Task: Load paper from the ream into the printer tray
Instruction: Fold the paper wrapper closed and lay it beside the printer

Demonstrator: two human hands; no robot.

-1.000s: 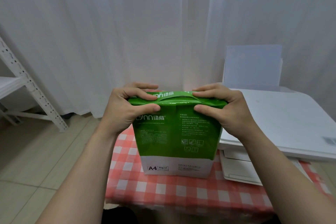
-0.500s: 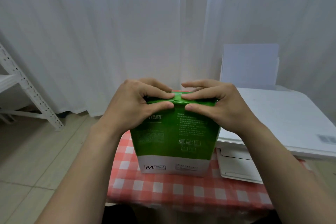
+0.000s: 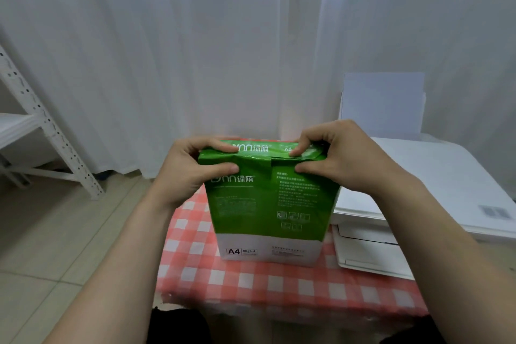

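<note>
Green-and-white paper ream wrapper [image 3: 268, 204]: slick coated paper, soft sheen, creased and puckered at top fold; lower white band matt. Red-and-white checked tablecloth [image 3: 251, 285]: thin, smooth, faint gloss, looks like plastic sheet; cannot tell for sure. White printer at right [image 3: 435, 176]: smooth plastic, satin lid. White sheets standing at far right [image 3: 382, 103]: matt paper. White curtain [image 3: 195, 50]: sheer matt cloth, soft folds. White perforated shelf frame at left [image 3: 47, 126]: painted metal. Beige floor tiles [image 3: 42, 232]: smooth, low sheen.
</note>
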